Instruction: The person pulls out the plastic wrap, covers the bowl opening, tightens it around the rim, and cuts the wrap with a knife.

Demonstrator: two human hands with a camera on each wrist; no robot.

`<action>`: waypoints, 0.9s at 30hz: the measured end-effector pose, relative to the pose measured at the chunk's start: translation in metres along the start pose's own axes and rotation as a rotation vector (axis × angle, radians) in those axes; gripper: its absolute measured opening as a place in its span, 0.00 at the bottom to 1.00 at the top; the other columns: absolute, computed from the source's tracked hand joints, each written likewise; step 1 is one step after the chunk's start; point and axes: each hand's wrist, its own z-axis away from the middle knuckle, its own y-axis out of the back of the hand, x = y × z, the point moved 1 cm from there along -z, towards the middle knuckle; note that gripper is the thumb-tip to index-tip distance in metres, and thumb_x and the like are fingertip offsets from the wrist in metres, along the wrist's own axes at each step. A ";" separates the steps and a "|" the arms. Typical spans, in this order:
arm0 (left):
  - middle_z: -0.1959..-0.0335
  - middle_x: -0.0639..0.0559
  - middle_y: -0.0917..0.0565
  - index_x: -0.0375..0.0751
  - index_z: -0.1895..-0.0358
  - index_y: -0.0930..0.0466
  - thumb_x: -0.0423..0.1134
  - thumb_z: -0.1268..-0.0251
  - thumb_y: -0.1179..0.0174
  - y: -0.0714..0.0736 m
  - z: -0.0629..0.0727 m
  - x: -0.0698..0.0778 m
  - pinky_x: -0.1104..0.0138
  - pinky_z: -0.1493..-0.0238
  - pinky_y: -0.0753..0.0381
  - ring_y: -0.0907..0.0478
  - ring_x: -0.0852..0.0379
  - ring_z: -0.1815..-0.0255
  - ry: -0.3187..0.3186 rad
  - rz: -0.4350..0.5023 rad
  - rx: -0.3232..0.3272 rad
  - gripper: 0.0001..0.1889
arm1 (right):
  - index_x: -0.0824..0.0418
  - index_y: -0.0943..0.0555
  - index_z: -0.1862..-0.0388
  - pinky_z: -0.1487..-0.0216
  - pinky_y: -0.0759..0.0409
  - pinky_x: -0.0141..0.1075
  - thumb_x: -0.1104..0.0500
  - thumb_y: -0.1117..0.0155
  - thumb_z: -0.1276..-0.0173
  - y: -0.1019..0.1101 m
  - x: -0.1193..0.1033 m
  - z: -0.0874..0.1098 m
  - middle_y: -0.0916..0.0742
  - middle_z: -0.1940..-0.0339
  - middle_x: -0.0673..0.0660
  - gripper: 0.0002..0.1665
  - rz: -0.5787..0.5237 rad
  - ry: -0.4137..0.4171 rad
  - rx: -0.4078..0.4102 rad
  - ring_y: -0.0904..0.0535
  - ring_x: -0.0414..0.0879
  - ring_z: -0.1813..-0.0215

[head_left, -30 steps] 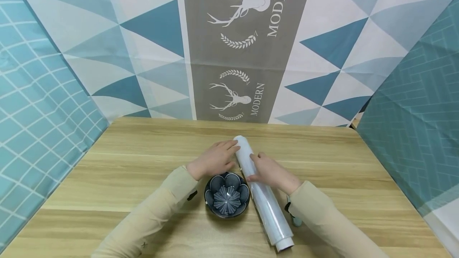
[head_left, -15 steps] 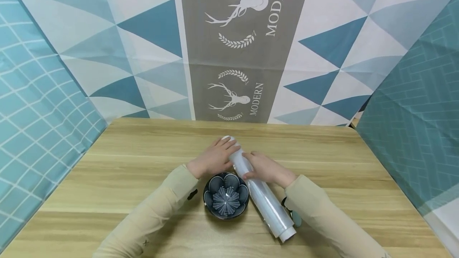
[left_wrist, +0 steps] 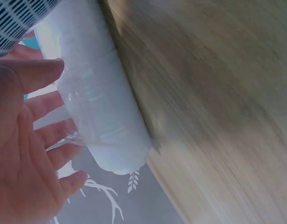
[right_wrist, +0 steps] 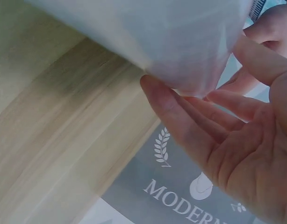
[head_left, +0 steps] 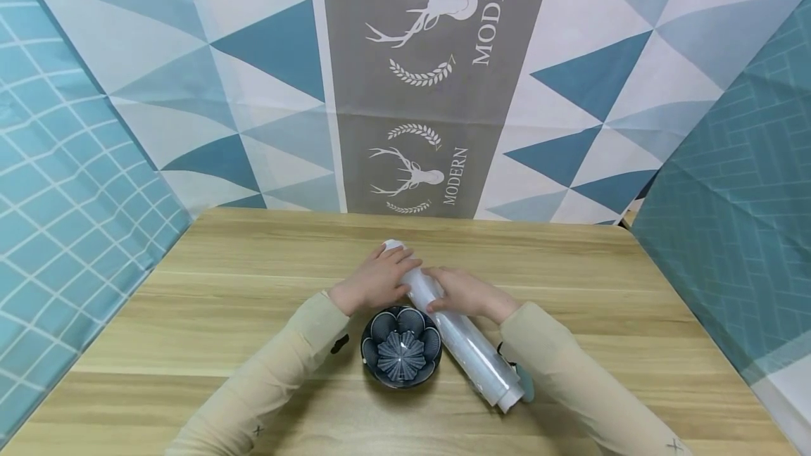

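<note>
A roll of clear plastic wrap [head_left: 478, 357] lies slantwise on the wooden table, its far end up and to the left. My left hand [head_left: 374, 280] reaches over that far end with fingers spread and fairly straight. In the left wrist view, a loose bit of film [left_wrist: 73, 139] bunches at its fingers. My right hand [head_left: 469, 293] grips the roll farther down, and the right wrist view has thumb and forefinger on opposite sides of it. Close against the roll's left side sits a dark blue flower-shaped bowl [head_left: 402, 347], its patterned side [left_wrist: 19, 21] entering the left wrist view.
A small pale teal object [head_left: 524, 382] shows between the roll's near end and the right sleeve [head_left: 557, 364]. Behind the wooden table [head_left: 253, 252] hangs a patterned cloth [head_left: 405, 90], with tiled teal cloths at both sides.
The roll has turned, its far end swinging left under the left hand and its near end shifting away and slightly right. The right hand has moved a little left along with it.
</note>
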 end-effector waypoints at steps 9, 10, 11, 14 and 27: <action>0.36 0.45 0.33 0.47 0.37 0.33 0.47 0.38 0.45 0.004 0.001 -0.002 0.46 0.35 0.47 0.40 0.48 0.33 0.039 -0.002 0.000 0.26 | 0.68 0.40 0.34 0.44 0.29 0.49 0.52 0.30 0.48 0.003 0.004 0.023 0.27 0.39 0.67 0.47 -0.055 -0.083 -0.071 0.28 0.58 0.42; 0.35 0.45 0.33 0.47 0.37 0.33 0.47 0.38 0.46 0.004 0.002 -0.002 0.46 0.35 0.47 0.40 0.48 0.33 0.040 -0.004 -0.001 0.25 | 0.68 0.41 0.34 0.45 0.28 0.49 0.51 0.30 0.49 0.003 0.003 0.028 0.27 0.40 0.67 0.48 -0.050 -0.109 -0.085 0.28 0.57 0.43; 0.35 0.45 0.33 0.47 0.37 0.33 0.47 0.38 0.46 0.004 0.002 -0.002 0.46 0.35 0.47 0.40 0.48 0.33 0.040 -0.006 -0.002 0.25 | 0.68 0.41 0.34 0.45 0.28 0.49 0.50 0.30 0.49 0.004 0.002 0.033 0.27 0.41 0.67 0.49 -0.045 -0.135 -0.099 0.27 0.57 0.44; 0.35 0.46 0.33 0.49 0.37 0.33 0.47 0.38 0.46 0.004 0.002 -0.003 0.46 0.35 0.47 0.40 0.49 0.33 0.049 -0.020 -0.005 0.25 | 0.68 0.40 0.34 0.49 0.26 0.47 0.46 0.29 0.52 0.002 0.000 0.046 0.24 0.45 0.65 0.52 -0.024 -0.191 -0.132 0.25 0.54 0.49; 0.35 0.45 0.34 0.47 0.37 0.33 0.47 0.37 0.47 0.004 0.002 -0.002 0.42 0.36 0.48 0.40 0.48 0.33 0.113 0.051 -0.005 0.24 | 0.67 0.40 0.36 0.57 0.24 0.45 0.52 0.21 0.68 -0.007 -0.003 0.063 0.23 0.57 0.58 0.59 -0.017 -0.196 -0.169 0.25 0.49 0.58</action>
